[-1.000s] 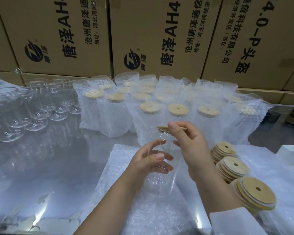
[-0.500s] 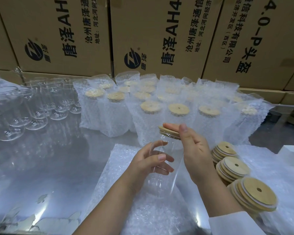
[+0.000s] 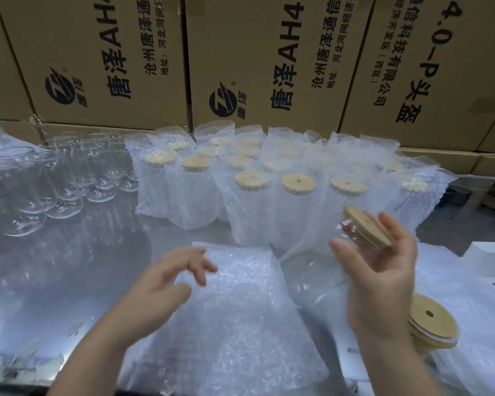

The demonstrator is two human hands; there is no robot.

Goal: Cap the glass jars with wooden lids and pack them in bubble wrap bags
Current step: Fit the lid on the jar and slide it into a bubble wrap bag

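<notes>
The right hand [image 3: 383, 284] grips the lidded jar [image 3: 355, 234], tilted, at right; the left hand [image 3: 166, 278] hovers wide over the bubble wrap bag [image 3: 235, 324].

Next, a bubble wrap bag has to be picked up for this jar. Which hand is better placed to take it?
Left. The left hand is free, hovering over the bubble wrap bags; the right hand holds the capped jar.

jar [image 3: 352, 231] I hold: clear glossy glass | its lid [image 3: 367, 228]: pale matt wood | bags [image 3: 226, 310] near me: bubbled translucent plastic | table [image 3: 55, 281], left: shiny, mirror-smooth | far boxes [image 3: 97, 52]: matt brown cardboard
</notes>
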